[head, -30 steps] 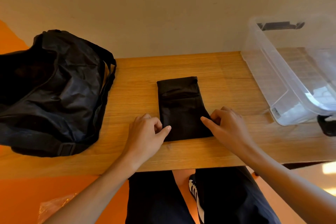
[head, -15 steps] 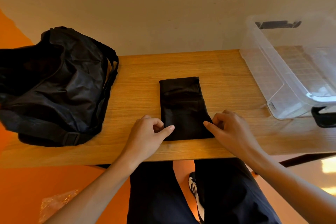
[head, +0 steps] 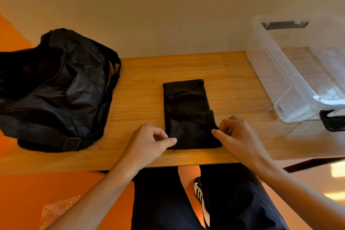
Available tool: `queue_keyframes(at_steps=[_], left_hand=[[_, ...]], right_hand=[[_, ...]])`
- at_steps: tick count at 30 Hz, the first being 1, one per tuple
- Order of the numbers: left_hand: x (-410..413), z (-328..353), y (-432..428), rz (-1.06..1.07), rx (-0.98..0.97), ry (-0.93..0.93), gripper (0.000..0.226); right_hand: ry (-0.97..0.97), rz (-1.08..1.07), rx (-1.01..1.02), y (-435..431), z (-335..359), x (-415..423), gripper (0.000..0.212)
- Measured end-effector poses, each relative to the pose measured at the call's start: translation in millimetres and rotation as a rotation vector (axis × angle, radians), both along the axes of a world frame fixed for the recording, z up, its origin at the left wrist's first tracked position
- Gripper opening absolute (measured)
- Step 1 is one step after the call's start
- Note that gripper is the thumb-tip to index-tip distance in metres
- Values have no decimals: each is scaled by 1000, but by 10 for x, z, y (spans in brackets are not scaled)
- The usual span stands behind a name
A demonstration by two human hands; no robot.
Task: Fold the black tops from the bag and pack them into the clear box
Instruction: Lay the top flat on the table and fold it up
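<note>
A black top (head: 188,112), folded into a long narrow strip, lies flat on the middle of the wooden table (head: 141,87). My left hand (head: 149,142) pinches the strip's near left edge between thumb and curled fingers. On the near right edge, my right hand (head: 237,136) pinches the cloth the same way. The black bag (head: 56,87) slumps at the table's left end. At the far right stands the clear box (head: 302,73), with nothing visible inside it.
A beige wall runs close behind the table. The box has black latch handles (head: 332,119) at both ends. My legs in dark trousers and a striped shoe (head: 200,196) show below the near table edge, over an orange floor with a clear plastic wrapper (head: 57,211).
Both hands keep their pinch on the near end of the folded top. The view has shifted slightly; the top, bag and box stay where they were.
</note>
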State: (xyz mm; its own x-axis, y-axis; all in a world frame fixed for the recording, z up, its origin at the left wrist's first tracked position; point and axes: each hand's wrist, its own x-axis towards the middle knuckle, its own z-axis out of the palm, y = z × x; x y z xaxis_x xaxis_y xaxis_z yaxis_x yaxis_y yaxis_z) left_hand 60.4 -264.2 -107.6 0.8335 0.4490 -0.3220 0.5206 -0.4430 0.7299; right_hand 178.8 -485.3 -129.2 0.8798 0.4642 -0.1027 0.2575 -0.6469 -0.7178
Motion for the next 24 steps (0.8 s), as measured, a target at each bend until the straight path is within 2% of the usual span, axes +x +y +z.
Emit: queue_keyframes(at_steps=[2,5,7,9,12,16,19,21,24], left_hand=[[-2,-22,-9,-1,94,-3,30],[-1,-60,-33,-21,418,-197,37],[23,-101,-62,-213,575,-301,53],[56,-184,-80,-451,682,-253,67],[41,-336,-42,-585,688,-104,68],[-30,-416,-2,-582,710,-91,68],[24,-333,26,-523,578,-156,71],[176,-221,94,-392,425,-280,64],[543,-199,307,-273,477,-421,46]], right_hand=[[-74,-8,-77,12,-29,15,26],[-345,44,-142,108,-19,30,54],[-467,229,-243,179,-50,80,70],[-442,399,-360,248,-104,118,73],[-347,470,-430,281,-181,144,73],[-320,500,-426,291,-158,148,72],[-353,455,-294,309,-114,245,67],[-488,320,-195,353,-51,426,59],[-548,256,-163,540,15,785,63]])
